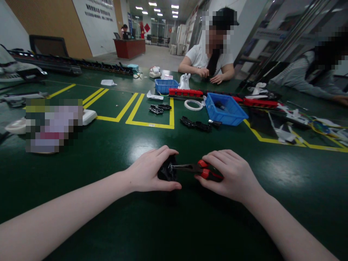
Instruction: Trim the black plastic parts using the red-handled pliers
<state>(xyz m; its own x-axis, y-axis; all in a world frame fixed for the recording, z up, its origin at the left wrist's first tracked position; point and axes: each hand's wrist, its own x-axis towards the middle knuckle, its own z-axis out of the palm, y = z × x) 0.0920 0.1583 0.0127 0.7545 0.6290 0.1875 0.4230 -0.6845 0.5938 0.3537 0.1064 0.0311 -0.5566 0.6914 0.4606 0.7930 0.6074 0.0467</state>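
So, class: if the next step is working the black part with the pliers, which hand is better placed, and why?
Probably the right hand: it holds the pliers by their red-and-black handles, with the tips at the black part. The left hand is occupied holding that part.

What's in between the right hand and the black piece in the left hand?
Red-handled pliers. The head view shows the right hand holding them, pointed at the black piece in the left hand.
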